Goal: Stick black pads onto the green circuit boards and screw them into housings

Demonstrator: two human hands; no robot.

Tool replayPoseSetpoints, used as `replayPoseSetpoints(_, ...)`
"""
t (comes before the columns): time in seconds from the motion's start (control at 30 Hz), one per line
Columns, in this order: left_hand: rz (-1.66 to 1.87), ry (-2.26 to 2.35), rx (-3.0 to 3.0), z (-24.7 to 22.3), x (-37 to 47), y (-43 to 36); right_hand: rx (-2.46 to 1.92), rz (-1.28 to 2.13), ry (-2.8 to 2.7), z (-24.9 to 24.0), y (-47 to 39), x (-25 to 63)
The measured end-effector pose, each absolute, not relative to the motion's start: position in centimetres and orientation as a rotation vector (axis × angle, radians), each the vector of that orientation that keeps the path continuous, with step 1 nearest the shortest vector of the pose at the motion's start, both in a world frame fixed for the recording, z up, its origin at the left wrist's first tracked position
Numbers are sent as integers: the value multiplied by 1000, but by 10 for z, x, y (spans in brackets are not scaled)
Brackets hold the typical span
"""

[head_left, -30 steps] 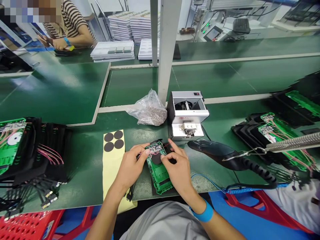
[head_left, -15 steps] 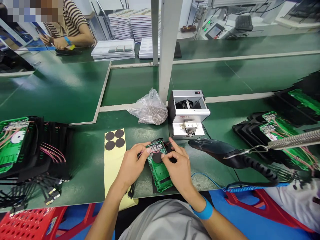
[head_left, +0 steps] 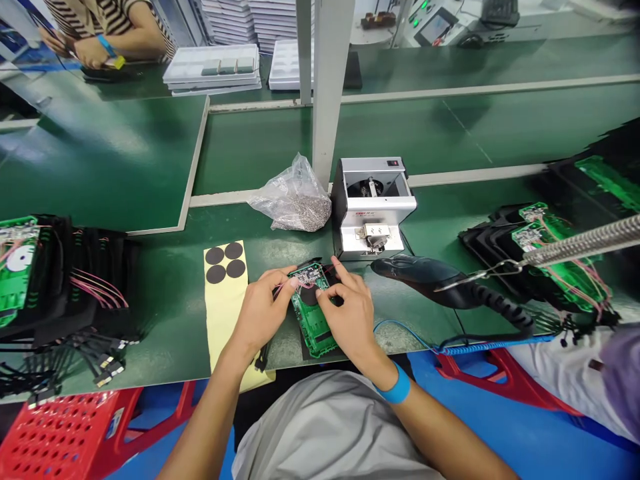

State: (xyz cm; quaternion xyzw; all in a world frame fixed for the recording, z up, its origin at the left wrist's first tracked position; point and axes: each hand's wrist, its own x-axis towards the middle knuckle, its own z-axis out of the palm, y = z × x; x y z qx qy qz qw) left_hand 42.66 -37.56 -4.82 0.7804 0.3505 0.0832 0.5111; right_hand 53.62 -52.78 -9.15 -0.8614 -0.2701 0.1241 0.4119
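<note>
A green circuit board [head_left: 316,327] in a dark casing lies at the front edge of the bench, with a black round pad [head_left: 309,295] on its upper part. My left hand [head_left: 265,307] grips the pink wires [head_left: 278,289] at the board's upper left between thumb and fingers. On the right side, my right hand [head_left: 347,310] touches the board near the pad, thumb and index finger pinched, another finger stretched forward; what the pinch holds is hidden. A yellow sheet [head_left: 223,320] with several black round stickers [head_left: 216,274] lies left of my left hand.
Behind the board are a bag of screws [head_left: 307,210] and a screw feeder [head_left: 374,213]. A dark electric screwdriver [head_left: 425,280] hangs at right. Casings with boards are stacked left [head_left: 95,287] and right [head_left: 555,257]. A person's hand [head_left: 93,52] works across the bench.
The camera view has shifted, so the bench and its objects appear higher in the picture. Both hands stay at the board in nearly the same pose.
</note>
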Motion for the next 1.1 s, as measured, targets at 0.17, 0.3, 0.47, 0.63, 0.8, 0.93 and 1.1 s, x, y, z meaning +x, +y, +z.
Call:
replayPoseSetpoints(0.17,212,845,1876,-50,426,-378,-2229,262,-776,-89,-529,535)
replayPoseSetpoints(0.3,227,839,1886,-51,424,-383,-2265,257,-844,-87,-529,536)
replayPoseSetpoints(0.47,181,847,1918,-50,422,-391,-2293,225,-1004,-84,-531,540)
replayPoseSetpoints(0.63,87,813,1966,-44,414,-396,-2291,240,-1070,-83,-532,543)
replayPoseSetpoints(0.8,191,843,1943,-42,416,-396,-2300,249,-1090,-83,-533,546)
replayPoseSetpoints(0.93,312,885,2015,-52,432,-403,-2206,259,-1083,-89,-539,545)
replayPoseSetpoints(1.1,247,891,2210,-63,452,-417,-2017,343,-988,-99,-553,543)
